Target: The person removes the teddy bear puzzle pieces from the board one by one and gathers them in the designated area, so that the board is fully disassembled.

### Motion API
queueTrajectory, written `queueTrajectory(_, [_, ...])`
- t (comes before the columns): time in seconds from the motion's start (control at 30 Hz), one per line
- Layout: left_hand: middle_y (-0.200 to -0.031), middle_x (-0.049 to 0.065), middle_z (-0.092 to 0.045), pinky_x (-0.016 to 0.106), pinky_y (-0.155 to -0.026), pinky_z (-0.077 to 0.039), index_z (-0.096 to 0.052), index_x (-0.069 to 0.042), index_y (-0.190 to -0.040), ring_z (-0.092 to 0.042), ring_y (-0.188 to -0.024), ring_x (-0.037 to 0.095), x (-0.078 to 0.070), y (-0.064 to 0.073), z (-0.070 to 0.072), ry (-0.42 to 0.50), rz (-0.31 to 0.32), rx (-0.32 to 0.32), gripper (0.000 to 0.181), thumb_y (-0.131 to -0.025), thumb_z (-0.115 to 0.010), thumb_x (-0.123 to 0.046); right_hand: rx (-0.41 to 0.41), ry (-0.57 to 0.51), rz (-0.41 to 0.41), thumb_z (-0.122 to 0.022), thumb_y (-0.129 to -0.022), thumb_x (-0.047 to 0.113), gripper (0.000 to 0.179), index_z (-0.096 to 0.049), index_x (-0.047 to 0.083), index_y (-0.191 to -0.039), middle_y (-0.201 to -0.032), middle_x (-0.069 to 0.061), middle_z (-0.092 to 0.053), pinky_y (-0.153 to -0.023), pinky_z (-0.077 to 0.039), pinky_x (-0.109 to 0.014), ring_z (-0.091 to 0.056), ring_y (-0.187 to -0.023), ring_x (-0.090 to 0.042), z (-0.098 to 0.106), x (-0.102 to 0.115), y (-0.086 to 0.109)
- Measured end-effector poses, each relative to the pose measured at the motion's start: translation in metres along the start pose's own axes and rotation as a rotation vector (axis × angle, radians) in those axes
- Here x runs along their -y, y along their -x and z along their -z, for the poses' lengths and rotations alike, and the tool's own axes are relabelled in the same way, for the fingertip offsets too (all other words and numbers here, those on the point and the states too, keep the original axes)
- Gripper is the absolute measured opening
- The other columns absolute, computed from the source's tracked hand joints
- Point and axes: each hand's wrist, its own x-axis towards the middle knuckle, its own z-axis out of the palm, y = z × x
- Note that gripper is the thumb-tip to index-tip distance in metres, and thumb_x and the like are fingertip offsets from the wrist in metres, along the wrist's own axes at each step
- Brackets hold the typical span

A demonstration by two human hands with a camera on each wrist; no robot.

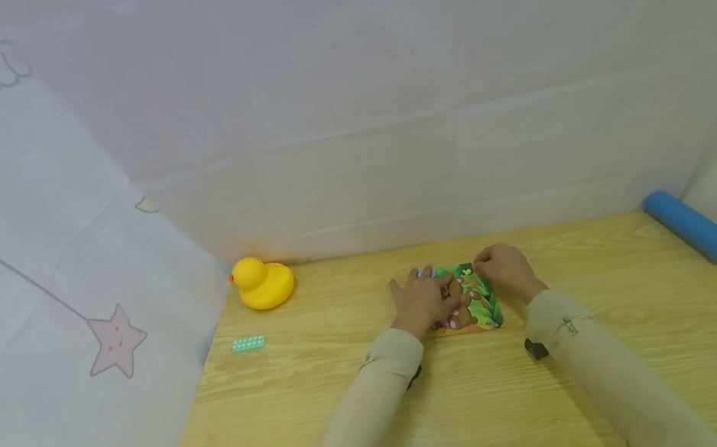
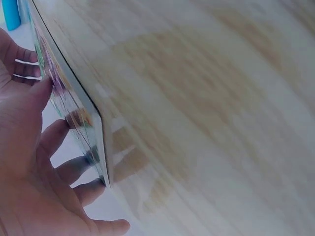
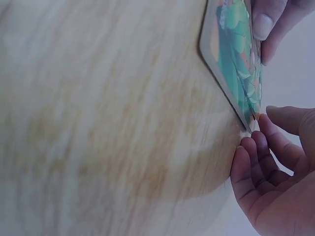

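A flat jigsaw puzzle (image 1: 486,312) with a green and brown cartoon picture lies on the wooden table, and cut lines run across it. My left hand (image 1: 422,299) rests over its left half with fingers spread, hiding that part. In the left wrist view, the left fingertips (image 2: 91,189) touch the puzzle's face and edge. At the far right corner, my right hand (image 1: 507,269) pinches the puzzle between thumb and forefinger. The other right fingers (image 3: 242,160) are curled beside the corner, against the tabletop.
A yellow toy duck (image 1: 265,284) sits at the back left of the table (image 1: 328,390). In front of it lies a small teal and white patterned strip (image 1: 248,343). A blue and yellow hand pump (image 1: 696,225) lies at the right. A printed cloth (image 1: 338,180) hangs behind.
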Motion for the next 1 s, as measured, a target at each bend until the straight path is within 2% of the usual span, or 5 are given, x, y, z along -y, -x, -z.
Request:
queueTrajectory(0.17, [-0.167,-0.003,-0.032,0.07,-0.119,-0.021,-0.04,-0.051,-0.151,-0.027,-0.156,0.026,-0.0024,-0.0006,0.0002,-0.016,0.015,0.004,0.059,-0.096,-0.047,-0.071,-0.01,-0.015,-0.02,-0.055,-0.101,0.024,0.034,-0.069,0.0,-0.119,-0.123,-0.022,-0.07,-0.096,-0.053,-0.054,-0.064,-0.115,-0.041,0.0005,0.0011,-0.0007])
queueTrajectory(0.4, [-0.167,-0.004,-0.032,0.07,-0.12,-0.021,-0.039,-0.052,-0.151,-0.027,-0.156,0.026,-0.0037,-0.0004,-0.0001,-0.026,0.024,0.012,0.06,-0.095,-0.046,-0.073,-0.049,-0.055,0.006,-0.059,-0.101,0.023,0.028,-0.067,0.0,-0.113,-0.114,-0.02,-0.071,-0.09,-0.055,-0.049,-0.065,-0.107,-0.037,-0.0015,0.001,0.0006])
queueTrajectory(0.77, [-0.167,-0.003,-0.032,0.071,-0.119,-0.021,-0.04,-0.05,-0.151,-0.027,-0.156,0.027,-0.0045,-0.0023,-0.002,-0.017,0.026,0.012,0.059,-0.096,-0.046,-0.072,-0.078,-0.118,-0.015,-0.061,-0.1,0.025,0.027,-0.07,0.003,-0.114,-0.118,-0.018,-0.071,-0.09,-0.054,-0.047,-0.066,-0.107,-0.035,-0.0015,-0.0003,0.0002])
queueTrajectory(0.83, [-0.167,-0.003,-0.032,0.071,-0.119,-0.021,-0.04,-0.05,-0.151,-0.027,-0.156,0.027,-0.0045,-0.0021,-0.0013,-0.016,0.03,0.015,0.059,-0.096,-0.046,-0.071,-0.072,-0.16,-0.019,-0.06,-0.1,0.023,0.027,-0.069,0.002,-0.115,-0.117,-0.019,-0.071,-0.087,-0.055,-0.044,-0.067,-0.103,-0.033,-0.0005,0.0,0.0005])
queueTrajectory(1.0, [-0.167,-0.003,-0.031,0.07,-0.12,-0.021,-0.039,-0.051,-0.151,-0.026,-0.156,0.027,-0.0047,-0.0017,0.0001,-0.018,0.035,0.026,0.059,-0.097,-0.046,-0.071,-0.01,-0.402,-0.059,-0.056,-0.103,0.019,0.033,-0.063,-0.004,-0.126,-0.123,-0.023,-0.066,-0.082,-0.061,-0.036,-0.069,-0.097,-0.027,0.0023,-0.0039,-0.0006])
